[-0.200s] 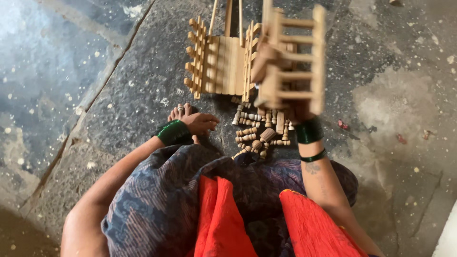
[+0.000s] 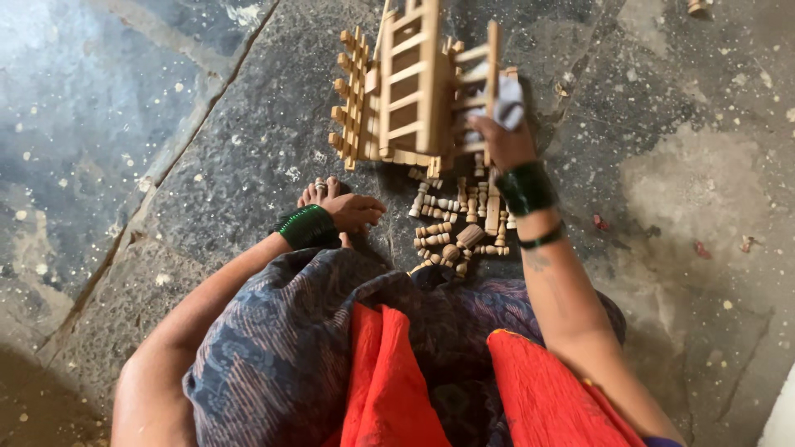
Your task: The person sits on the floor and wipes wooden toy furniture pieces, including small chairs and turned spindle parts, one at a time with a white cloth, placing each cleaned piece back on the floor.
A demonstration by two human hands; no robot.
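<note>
Wooden slatted frame (image 2: 414,91) stands on the stone floor (image 2: 207,132) at twelve o'clock. Right hand (image 2: 501,136) presses a grey cloth (image 2: 507,101) against it, fingers curled. Left hand (image 2: 352,211) rests loosely open at nine o'clock of small turned pegs (image 2: 455,223).

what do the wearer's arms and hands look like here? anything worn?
Both arms are bare, no sleeves or gloves. The left hand has a stack of glossy green bangles at the wrist. The right hand has a wide band of dark green bangles, then one thin dark bangle further up the forearm.
</note>
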